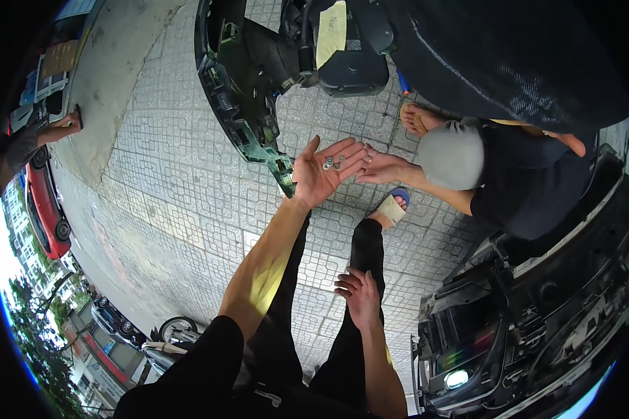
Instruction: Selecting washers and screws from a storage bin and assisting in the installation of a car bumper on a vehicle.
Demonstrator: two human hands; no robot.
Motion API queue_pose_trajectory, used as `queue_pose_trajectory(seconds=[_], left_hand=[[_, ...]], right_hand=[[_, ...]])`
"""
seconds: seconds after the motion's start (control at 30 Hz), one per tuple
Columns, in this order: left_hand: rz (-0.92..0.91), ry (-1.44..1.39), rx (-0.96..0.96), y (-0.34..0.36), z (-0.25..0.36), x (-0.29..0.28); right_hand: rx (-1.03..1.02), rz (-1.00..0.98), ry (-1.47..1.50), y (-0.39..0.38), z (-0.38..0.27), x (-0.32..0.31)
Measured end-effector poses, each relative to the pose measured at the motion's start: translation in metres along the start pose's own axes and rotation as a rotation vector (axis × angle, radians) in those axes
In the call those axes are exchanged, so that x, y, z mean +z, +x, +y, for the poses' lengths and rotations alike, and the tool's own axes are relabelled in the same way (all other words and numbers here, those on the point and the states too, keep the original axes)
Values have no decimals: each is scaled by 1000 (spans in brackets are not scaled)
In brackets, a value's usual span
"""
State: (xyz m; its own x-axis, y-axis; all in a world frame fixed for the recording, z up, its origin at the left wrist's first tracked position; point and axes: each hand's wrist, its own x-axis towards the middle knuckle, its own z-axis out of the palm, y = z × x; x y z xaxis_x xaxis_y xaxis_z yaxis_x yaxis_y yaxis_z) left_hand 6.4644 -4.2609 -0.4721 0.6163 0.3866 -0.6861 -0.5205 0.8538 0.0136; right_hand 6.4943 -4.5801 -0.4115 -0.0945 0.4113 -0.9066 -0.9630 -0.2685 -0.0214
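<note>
My left hand (321,171) is stretched out palm up, its fingers extended. Several small metal nuts or similar fasteners (332,163) lie loose on the palm and finger bases; their exact kind is too small to tell. Another person's hand (384,167) reaches in from the right and meets or overlaps my fingertips. Just left of my palm is the lower end of a green and black vehicle body part (248,133), and whether my hand touches it I cannot tell. My right hand (362,300) hangs above my right leg, fingers loosely bent and apart, with nothing visible in it.
A crouching person in a grey cap (453,155) is close on the right. Vehicle front-end parts with a lit lamp (456,379) fill the lower right. A black case (353,70) with yellow tape stands at the top on paving tiles (182,160). Motorbikes and a red car (43,209) line the left.
</note>
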Motion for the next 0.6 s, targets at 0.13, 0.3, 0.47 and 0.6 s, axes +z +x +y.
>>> queue_pose_trajectory(seconds=[0.13, 0.3, 0.47, 0.6], left_hand=[[43, 106, 7, 6, 0, -10], [195, 489, 90, 9, -10, -35], [263, 512, 109, 15, -24, -46], [415, 715, 214, 31, -26, -75]], right_hand=[[17, -3, -3, 3, 8, 7], [8, 16, -43, 2, 13, 7], [-1, 44, -47, -2, 12, -5], [-8, 39, -43, 2, 12, -11]])
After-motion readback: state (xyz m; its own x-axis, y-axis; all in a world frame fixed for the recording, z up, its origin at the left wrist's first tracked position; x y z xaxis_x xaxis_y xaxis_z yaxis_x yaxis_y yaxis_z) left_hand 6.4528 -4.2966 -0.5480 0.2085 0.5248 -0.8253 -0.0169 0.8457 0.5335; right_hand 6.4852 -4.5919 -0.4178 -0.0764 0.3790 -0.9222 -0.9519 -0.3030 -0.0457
